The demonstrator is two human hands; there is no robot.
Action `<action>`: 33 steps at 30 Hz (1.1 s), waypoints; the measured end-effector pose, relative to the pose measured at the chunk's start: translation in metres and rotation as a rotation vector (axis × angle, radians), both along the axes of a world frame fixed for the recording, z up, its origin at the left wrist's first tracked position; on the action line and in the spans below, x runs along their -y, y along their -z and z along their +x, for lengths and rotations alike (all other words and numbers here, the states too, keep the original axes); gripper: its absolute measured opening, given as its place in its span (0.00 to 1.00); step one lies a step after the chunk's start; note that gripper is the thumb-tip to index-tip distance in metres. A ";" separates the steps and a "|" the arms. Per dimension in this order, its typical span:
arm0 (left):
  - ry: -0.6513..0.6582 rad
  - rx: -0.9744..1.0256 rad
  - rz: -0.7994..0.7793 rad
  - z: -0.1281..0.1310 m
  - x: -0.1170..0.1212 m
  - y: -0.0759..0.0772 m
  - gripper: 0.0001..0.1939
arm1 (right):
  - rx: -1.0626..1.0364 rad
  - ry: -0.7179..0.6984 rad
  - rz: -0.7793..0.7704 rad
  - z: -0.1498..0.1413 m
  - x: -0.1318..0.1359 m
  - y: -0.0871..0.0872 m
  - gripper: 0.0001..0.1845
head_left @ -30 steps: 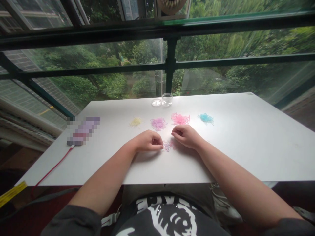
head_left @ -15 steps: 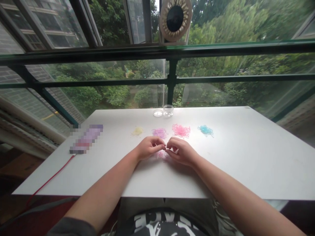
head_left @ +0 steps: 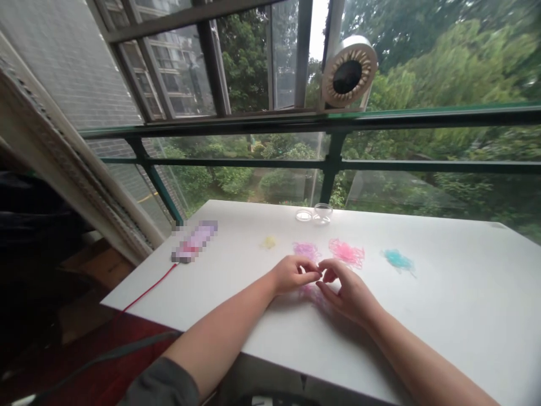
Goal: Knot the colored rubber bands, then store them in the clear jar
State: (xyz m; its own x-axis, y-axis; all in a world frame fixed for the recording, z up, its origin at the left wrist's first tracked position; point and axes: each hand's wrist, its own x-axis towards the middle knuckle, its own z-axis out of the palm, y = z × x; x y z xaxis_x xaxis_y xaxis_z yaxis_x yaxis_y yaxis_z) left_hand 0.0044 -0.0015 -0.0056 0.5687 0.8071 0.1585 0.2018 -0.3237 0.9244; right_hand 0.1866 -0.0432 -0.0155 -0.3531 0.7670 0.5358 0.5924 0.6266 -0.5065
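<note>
My left hand (head_left: 297, 274) is over the white table, its thumb and index finger pinched together. Anything between those fingertips is too small to make out. Facing it, my right hand (head_left: 350, 290) has its thumb parted from its curled index finger, the fingertips close to those of the left. Under the hands lies a partly hidden pink-purple pile of thin rubber bands (head_left: 310, 292). Just beyond are a purple pile (head_left: 306, 250) and a pink pile (head_left: 346, 252) of similar bands. A pale yellow pile (head_left: 268, 242) sits to the left, a blue pile (head_left: 398, 259) to the right.
A clear round container (head_left: 323, 214) and its lid (head_left: 303, 215) stand near the far edge of the white table (head_left: 456, 293). At the left lies a pixelated purple object (head_left: 195, 241) with a red cable (head_left: 150, 289). Behind the table runs a green railing (head_left: 236, 162).
The view has swung left and tilted, so the table and hands appear farther right and lower. My right thumb and index finger have spread apart. The left hand keeps its pinch.
</note>
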 end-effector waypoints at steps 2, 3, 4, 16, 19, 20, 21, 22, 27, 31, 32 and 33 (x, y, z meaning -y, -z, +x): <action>-0.010 0.010 0.026 0.003 0.000 0.001 0.11 | 0.009 0.013 0.032 -0.002 -0.001 0.001 0.10; -0.017 0.016 0.032 0.004 0.000 0.001 0.11 | 0.011 0.023 0.047 -0.002 -0.001 0.001 0.08; -0.025 0.023 0.030 0.005 0.000 0.001 0.11 | 0.012 0.033 0.062 -0.003 -0.002 0.001 0.07; -0.047 0.061 0.027 0.005 -0.005 0.005 0.13 | 0.003 0.032 0.146 -0.003 -0.001 -0.005 0.03; -0.036 0.060 0.026 0.005 -0.005 0.005 0.13 | 0.000 0.031 0.156 -0.002 -0.001 -0.006 0.04; -0.031 0.071 0.018 0.005 -0.005 0.005 0.13 | 0.002 0.025 0.160 -0.002 -0.001 -0.006 0.04; -0.025 0.088 0.006 0.006 -0.005 0.006 0.13 | 0.003 0.018 0.162 -0.002 -0.001 -0.006 0.04; -0.018 0.107 -0.009 0.006 -0.005 0.006 0.13 | 0.001 0.012 0.163 -0.002 -0.001 -0.006 0.04; 0.001 0.141 -0.039 0.006 -0.003 0.004 0.13 | -0.028 -0.017 0.144 -0.002 -0.001 -0.009 0.04; -0.008 0.065 0.011 0.003 -0.003 -0.002 0.11 | -0.041 -0.026 0.126 -0.003 0.000 -0.011 0.04; -0.012 0.043 0.029 0.002 -0.003 -0.003 0.11 | -0.039 -0.024 0.119 -0.003 0.000 -0.011 0.05; -0.016 0.025 0.045 0.001 -0.003 -0.004 0.10 | -0.035 -0.020 0.114 -0.002 -0.001 -0.010 0.05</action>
